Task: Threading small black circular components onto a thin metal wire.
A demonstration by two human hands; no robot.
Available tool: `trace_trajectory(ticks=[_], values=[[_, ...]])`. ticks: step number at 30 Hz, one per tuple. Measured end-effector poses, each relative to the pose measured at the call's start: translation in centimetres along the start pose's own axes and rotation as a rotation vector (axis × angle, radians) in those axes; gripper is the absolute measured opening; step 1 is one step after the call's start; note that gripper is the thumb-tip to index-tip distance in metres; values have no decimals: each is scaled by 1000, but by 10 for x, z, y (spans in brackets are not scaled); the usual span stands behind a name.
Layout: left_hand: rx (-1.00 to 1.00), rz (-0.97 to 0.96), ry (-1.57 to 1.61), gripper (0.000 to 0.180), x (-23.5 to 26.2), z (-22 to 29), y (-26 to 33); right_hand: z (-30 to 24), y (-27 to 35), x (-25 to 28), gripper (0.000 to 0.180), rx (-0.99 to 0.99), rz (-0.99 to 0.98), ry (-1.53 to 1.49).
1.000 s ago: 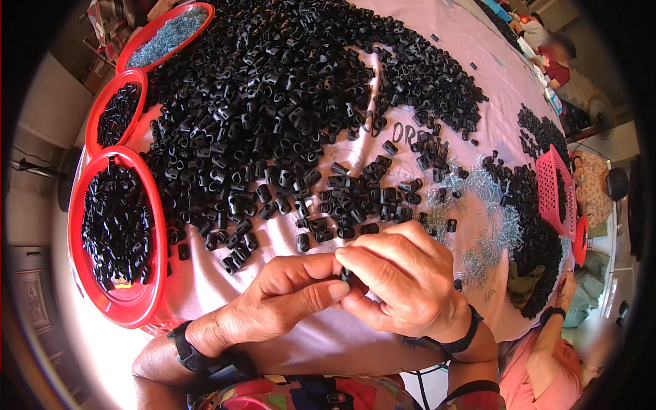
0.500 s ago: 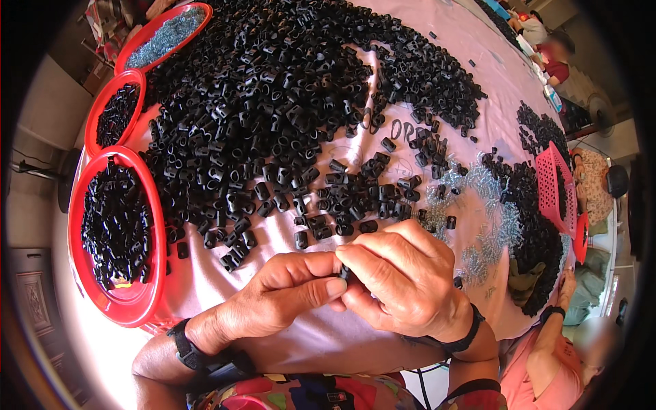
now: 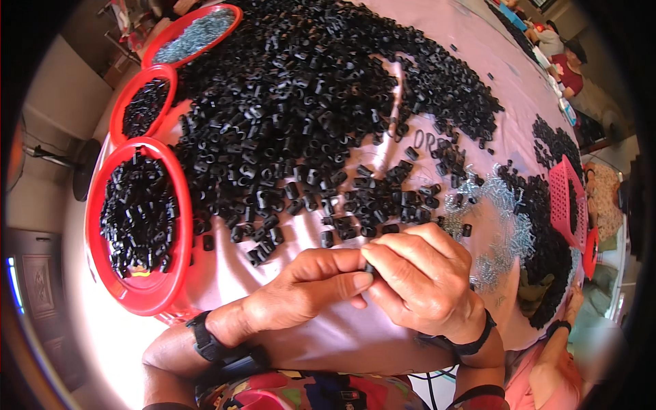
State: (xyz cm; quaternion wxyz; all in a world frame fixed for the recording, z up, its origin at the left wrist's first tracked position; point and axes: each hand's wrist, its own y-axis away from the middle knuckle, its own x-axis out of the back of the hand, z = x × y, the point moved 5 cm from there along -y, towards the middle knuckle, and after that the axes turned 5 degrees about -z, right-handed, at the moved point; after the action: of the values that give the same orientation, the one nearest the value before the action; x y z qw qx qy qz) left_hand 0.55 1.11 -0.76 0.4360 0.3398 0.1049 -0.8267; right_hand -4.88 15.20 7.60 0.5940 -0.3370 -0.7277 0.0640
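Observation:
My left hand (image 3: 307,290) and my right hand (image 3: 425,281) meet at the near edge of the table. Both are closed in a pinch on one small black plastic piece (image 3: 370,268). Thumb and fingertips cover most of it, so its full shape is hidden. Just beyond my hands lie loose short black tubular plastic pieces (image 3: 383,205), and behind them a large heap of similar black pieces (image 3: 273,102) spreads far across the cloth.
Three red baskets line the left side: the nearest (image 3: 186,225) and middle one (image 3: 117,113) hold black pieces, the far one (image 3: 239,17) small silvery-blue pieces. More silvery pieces (image 3: 509,225) lie right of my hands. A pink basket (image 3: 560,198) and a co-worker's arm (image 3: 557,342) are farther right.
The whole scene has shifted a little to the right in the picture. My hands stay pinched together on the small black piece, with slight finger movement.

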Motion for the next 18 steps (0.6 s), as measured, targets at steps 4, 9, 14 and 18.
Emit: trace_trajectory(ticks=[4,9,14,18], values=[[-32,22,-14,24,-8,6,-2,-3,-4,5,35,1,-35,11],[-40,22,-149,32,-9,-1,-1,-2,1,3,46,-27,-95,-33],[-54,229,-100,46,-7,12,14,10,-4,12,42,-89,-34,-176],[-340,501,77,46,23,40,44,37,6,19,16,-241,46,-118]])
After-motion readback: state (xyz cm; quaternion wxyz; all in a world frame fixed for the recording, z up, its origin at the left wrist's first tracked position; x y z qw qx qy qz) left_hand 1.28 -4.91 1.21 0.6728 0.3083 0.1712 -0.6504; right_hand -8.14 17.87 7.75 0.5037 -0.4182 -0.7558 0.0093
